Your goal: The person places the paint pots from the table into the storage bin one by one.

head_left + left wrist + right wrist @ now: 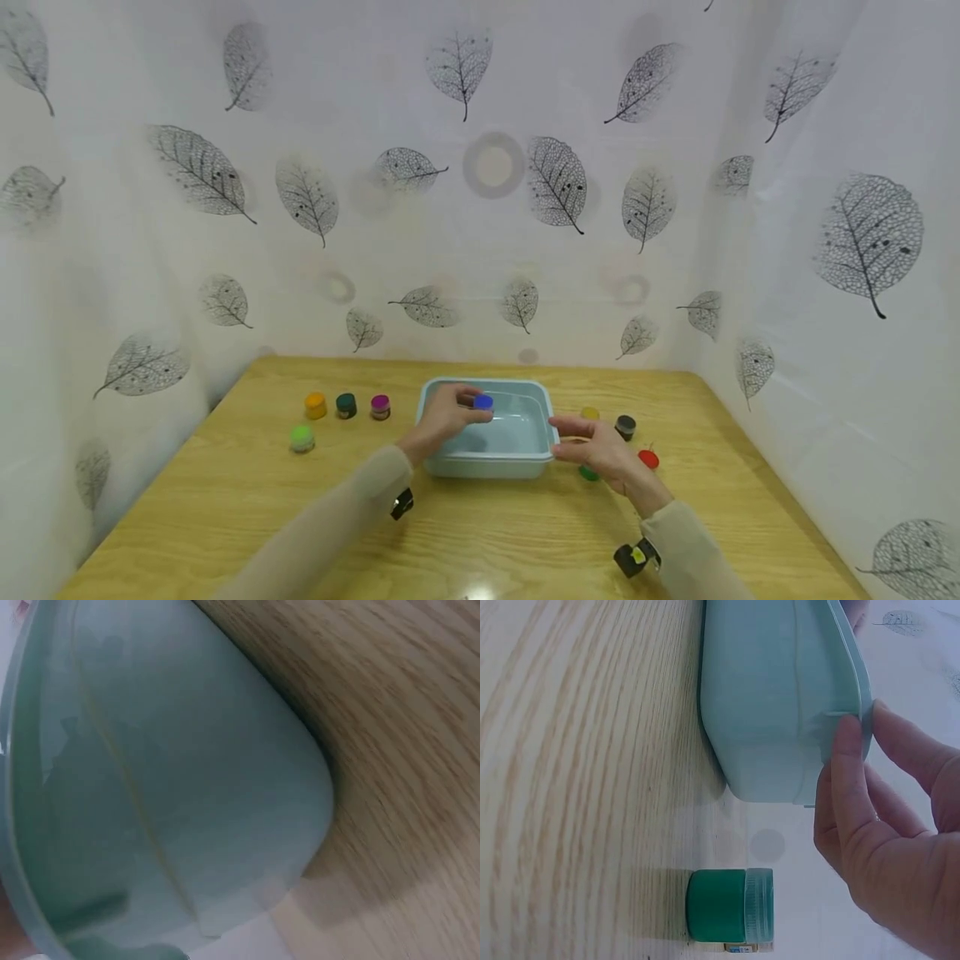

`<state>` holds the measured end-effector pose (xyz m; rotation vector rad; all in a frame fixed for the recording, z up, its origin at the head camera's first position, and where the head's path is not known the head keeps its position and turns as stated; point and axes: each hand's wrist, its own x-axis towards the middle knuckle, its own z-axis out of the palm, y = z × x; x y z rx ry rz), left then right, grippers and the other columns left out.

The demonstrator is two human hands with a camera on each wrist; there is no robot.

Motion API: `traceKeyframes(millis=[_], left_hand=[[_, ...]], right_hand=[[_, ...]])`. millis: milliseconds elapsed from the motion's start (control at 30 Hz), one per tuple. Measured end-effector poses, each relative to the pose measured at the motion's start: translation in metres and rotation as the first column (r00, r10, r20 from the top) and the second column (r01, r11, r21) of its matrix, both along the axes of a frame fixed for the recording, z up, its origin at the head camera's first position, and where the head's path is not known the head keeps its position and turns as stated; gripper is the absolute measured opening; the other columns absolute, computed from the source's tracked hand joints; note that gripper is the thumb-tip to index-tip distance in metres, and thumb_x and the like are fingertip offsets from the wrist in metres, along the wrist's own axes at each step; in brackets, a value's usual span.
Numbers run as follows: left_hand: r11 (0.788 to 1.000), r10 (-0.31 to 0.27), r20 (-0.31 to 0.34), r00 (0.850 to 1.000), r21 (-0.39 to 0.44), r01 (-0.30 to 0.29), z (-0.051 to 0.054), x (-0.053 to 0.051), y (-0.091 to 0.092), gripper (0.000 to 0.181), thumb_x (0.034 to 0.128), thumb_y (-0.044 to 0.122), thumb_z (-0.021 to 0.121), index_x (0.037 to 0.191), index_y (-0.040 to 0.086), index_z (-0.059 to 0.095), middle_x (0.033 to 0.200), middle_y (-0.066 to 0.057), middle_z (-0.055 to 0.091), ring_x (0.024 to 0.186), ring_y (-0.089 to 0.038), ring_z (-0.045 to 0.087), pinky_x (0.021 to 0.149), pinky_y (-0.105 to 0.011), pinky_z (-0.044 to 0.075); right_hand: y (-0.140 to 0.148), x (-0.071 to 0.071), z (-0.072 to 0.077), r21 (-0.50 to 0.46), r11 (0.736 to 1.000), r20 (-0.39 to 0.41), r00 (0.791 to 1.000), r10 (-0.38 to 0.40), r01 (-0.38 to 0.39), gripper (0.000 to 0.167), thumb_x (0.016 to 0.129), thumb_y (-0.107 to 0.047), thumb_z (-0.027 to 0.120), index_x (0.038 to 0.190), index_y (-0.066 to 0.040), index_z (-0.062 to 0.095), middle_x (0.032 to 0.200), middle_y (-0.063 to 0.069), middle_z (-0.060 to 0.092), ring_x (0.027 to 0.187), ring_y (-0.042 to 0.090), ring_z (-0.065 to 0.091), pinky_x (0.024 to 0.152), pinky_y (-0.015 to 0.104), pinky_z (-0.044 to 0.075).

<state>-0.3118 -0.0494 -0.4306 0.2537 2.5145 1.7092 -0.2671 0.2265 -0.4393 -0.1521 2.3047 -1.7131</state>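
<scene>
A pale blue-green plastic basin (487, 468) stands on the wooden table. Above its inside, my left hand (444, 417) holds a small blue jar (483, 402) between thumb and fingers. The left wrist view is filled mostly by the basin's outer wall (210, 765); the blue jar does not show there. At the basin's right side, my right hand (600, 452) pinches the rim between thumb and fingers, as the right wrist view shows with the fingers (847, 761) against the outer wall. Near that hand sits a small green jar (716, 906) with a clear lid.
Left of the basin stand an orange jar (315, 406), a dark green jar (346, 406), a purple jar (380, 407) and a light green jar (302, 438). A yellow jar (590, 413), a black jar (626, 427) and a red jar (648, 459) are on the right.
</scene>
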Motion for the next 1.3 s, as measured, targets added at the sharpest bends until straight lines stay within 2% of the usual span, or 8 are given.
traceKeyframes(millis=[167,333,433,567,767,900,1100,1300], left_hand=[[0.999,-0.025,0.023,0.999,0.029,0.024,0.002,-0.003,0.008,0.037,0.0808,0.016,0.081,0.114,0.006,0.069,0.107,-0.01,0.069,0.097,-0.021,0.065,0.088,-0.037,0.056],[0.997,-0.062,0.024,0.998,0.056,0.061,0.001,-0.008,0.017,0.031,0.0799,0.014,0.081,0.106,0.004,0.07,0.099,-0.008,0.07,0.087,-0.017,0.064,0.08,-0.032,0.056],[0.994,-0.075,0.022,0.997,0.076,0.073,0.0,-0.011,0.022,0.026,0.08,0.011,0.081,0.102,0.002,0.07,0.095,-0.009,0.07,0.083,-0.017,0.064,0.077,-0.032,0.058],[0.993,-0.064,0.044,0.997,0.1,0.06,-0.002,-0.014,0.028,0.028,0.0797,0.007,0.08,0.103,-0.001,0.068,0.095,-0.011,0.07,0.082,-0.019,0.065,0.079,-0.035,0.06],[0.994,-0.047,0.115,0.992,0.108,0.034,-0.005,-0.015,0.037,0.039,0.0762,-0.003,0.08,0.112,-0.006,0.064,0.103,-0.017,0.067,0.088,-0.023,0.066,0.077,-0.032,0.062],[0.995,-0.024,0.115,0.993,0.098,0.013,-0.006,-0.016,0.04,0.041,0.0734,-0.007,0.079,0.111,-0.007,0.064,0.104,-0.018,0.067,0.089,-0.024,0.065,0.077,-0.033,0.062],[0.993,-0.046,0.121,0.992,0.113,0.032,-0.009,-0.022,0.042,0.041,0.0731,-0.007,0.079,0.112,-0.006,0.065,0.107,-0.019,0.066,0.089,-0.024,0.066,0.08,-0.038,0.062],[0.997,-0.027,0.124,0.992,0.08,0.017,-0.012,-0.025,0.045,0.041,0.0713,-0.006,0.081,0.11,-0.006,0.066,0.102,-0.019,0.068,0.085,-0.024,0.067,0.075,-0.034,0.062]], right_hand=[[-0.001,0.0,0.0,-0.009,1.0,0.007,1.0,-0.011,0.011,0.061,0.082,-0.017,0.079,0.137,-0.003,0.056,0.139,0.021,0.054,0.11,0.021,0.063,0.092,0.035,0.057],[-0.001,0.001,0.001,-0.01,1.0,0.009,1.0,-0.005,0.005,0.062,0.083,-0.017,0.079,0.138,-0.002,0.055,0.139,0.022,0.053,0.11,0.022,0.063,0.094,0.039,0.057],[0.0,0.0,0.003,-0.012,1.0,0.01,1.0,0.0,0.0,0.062,0.083,-0.017,0.079,0.139,-0.002,0.054,0.14,0.023,0.052,0.11,0.023,0.064,0.096,0.042,0.056],[0.0,0.0,0.004,-0.016,1.0,0.002,1.0,0.015,-0.015,0.064,0.084,-0.018,0.078,0.139,0.0,0.052,0.141,0.023,0.051,0.111,0.023,0.064,0.096,0.042,0.056],[-0.001,0.001,0.003,-0.01,1.0,0.011,1.0,0.015,-0.015,0.064,0.083,-0.016,0.078,0.139,0.0,0.052,0.141,0.024,0.051,0.11,0.023,0.064,0.093,0.037,0.057],[-0.001,0.001,0.002,-0.006,1.0,0.005,1.0,0.02,-0.02,0.064,0.084,-0.017,0.078,0.139,0.0,0.052,0.141,0.024,0.051,0.11,0.023,0.064,0.094,0.037,0.057],[0.001,0.001,0.001,0.012,0.999,-0.016,0.999,0.031,-0.031,0.062,0.085,-0.019,0.078,0.139,-0.001,0.053,0.142,0.024,0.05,0.113,0.026,0.062,0.093,0.037,0.057],[0.0,0.001,0.0,-0.001,0.999,-0.021,0.999,0.05,-0.05,0.064,0.085,-0.019,0.077,0.14,0.0,0.051,0.143,0.025,0.048,0.114,0.026,0.062,0.093,0.036,0.057]])
